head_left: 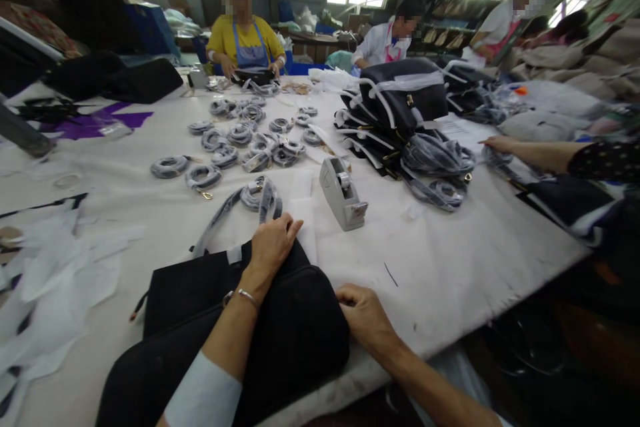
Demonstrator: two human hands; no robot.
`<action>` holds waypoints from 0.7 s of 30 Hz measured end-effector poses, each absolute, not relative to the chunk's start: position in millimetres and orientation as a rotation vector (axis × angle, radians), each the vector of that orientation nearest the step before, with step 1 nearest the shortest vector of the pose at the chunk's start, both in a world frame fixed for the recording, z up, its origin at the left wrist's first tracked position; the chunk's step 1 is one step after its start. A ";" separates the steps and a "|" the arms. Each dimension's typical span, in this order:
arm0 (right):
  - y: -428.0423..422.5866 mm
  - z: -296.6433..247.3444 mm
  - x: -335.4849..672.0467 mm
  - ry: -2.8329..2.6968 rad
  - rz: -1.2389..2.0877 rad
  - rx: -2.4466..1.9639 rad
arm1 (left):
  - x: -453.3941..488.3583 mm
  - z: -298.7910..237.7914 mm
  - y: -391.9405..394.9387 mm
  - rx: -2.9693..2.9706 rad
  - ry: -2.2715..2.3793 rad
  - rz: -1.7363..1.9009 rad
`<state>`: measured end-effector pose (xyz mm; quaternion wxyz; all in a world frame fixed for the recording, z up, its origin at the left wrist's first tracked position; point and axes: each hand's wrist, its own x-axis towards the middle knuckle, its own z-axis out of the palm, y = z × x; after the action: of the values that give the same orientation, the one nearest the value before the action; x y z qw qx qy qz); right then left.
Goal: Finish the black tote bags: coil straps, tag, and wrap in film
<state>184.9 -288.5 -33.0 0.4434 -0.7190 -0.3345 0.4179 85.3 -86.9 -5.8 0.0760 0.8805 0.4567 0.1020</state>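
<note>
A black bag (pixel 295 320) lies on the table in front of me, with a plastic-wrapped strap (pixel 217 217) looping from its far edge. Reaching across the bag, my left hand (pixel 270 247) is closed on its far edge, near the right end of that strap. My right hand (pixel 363 313) is at the bag's right side, fingers curled and pinching its edge; the fingertips are partly hidden. Just beyond my hands stands a grey tape dispenser (pixel 340 197).
Several coiled, wrapped straps (pixel 240 135) lie across the table (pixel 440 273). Black bags (pixel 405 97) are stacked at the right, near a co-worker's hand (pixel 500 145). White sheets (pixel 65 300) cover the left side. A person in yellow (pixel 245 40) works opposite.
</note>
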 end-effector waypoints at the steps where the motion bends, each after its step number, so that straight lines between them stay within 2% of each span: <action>1: -290.0 -31.1 183.8 -0.747 1.116 -1.742 | 86.0 -5.5 -86.3 2.645 1.385 0.232; 5: -294.6 -22.2 180.8 -0.435 1.454 -1.668 | 88.6 -3.9 -86.7 2.554 1.412 0.170; 9: -293.7 -14.8 184.7 -0.467 1.625 -1.726 | 88.1 -3.7 -87.9 2.492 1.400 0.228; 15: -293.1 -16.3 176.5 -0.367 1.545 -1.689 | 83.3 -7.9 -80.3 2.326 1.368 0.199; 21: -296.3 -24.5 163.8 -0.250 1.387 -1.707 | 82.6 -4.6 -78.2 2.174 1.161 0.319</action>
<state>163.8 -296.3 -24.5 0.4475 -0.6896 -0.1010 0.5603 82.6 -78.2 -4.6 0.3225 0.8281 0.4422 0.1214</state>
